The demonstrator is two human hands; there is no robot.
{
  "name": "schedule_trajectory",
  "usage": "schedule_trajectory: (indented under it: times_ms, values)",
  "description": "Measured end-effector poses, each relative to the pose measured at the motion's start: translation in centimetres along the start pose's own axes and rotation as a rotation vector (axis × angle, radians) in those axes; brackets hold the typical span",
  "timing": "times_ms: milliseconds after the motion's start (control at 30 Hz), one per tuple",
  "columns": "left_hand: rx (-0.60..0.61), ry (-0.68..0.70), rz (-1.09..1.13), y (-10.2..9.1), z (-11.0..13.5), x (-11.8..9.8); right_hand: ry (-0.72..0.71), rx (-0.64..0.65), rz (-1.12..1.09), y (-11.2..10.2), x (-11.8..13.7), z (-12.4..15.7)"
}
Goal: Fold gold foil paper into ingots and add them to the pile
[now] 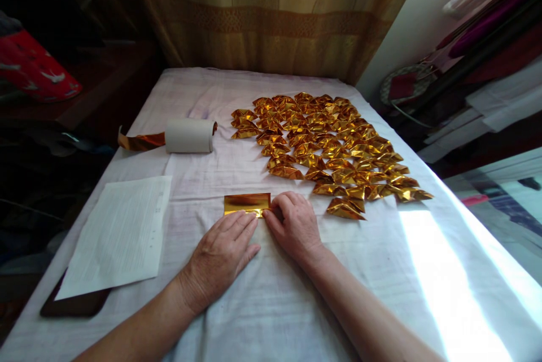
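Observation:
A small rectangle of shiny gold foil paper (247, 203) lies flat on the cloth in front of me. My left hand (226, 243) rests palm down with its fingers stretched out, the fingertips on the foil's near edge. At the foil's right end, my right hand (295, 221) has curled fingers, with thumb and forefinger closed on its near corner. Folded gold foil ingots (315, 136), several rows of them, stand on the cloth beyond and to the right. The nearest ingot (346, 208) sits just right of my right hand.
White cloth (271, 317) covers the table. At left are a roll (189, 136) with a gold foil strip, and a printed paper sheet (118, 232) overlapping a dark flat object (76, 301). A patterned curtain (262, 17) hangs behind; a red cylinder (38, 65) stands far left.

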State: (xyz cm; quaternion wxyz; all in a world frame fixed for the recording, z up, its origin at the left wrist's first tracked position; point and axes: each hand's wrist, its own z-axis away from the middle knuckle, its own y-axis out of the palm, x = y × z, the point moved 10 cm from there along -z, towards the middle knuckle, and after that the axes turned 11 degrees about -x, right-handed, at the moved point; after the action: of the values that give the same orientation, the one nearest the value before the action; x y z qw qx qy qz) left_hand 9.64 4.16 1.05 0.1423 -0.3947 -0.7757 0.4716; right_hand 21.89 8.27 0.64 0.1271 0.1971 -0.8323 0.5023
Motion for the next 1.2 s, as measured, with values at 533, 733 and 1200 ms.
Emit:
schedule_trajectory:
  times_ms: [533,733,1200]
  values:
    - [-0.029,0.007,-0.002,-0.3,-0.1,0.0,0.024,0.097,0.036,0.8,1.0,-0.4]
    - [-0.035,0.023,-0.024,-0.3,-0.1,-0.1,0.007,0.080,-0.067,0.4,0.1,0.0]
    - [0.074,-0.051,-0.033,0.7,-0.5,0.2,0.017,0.045,-0.101,0.2,-0.5,0.4]
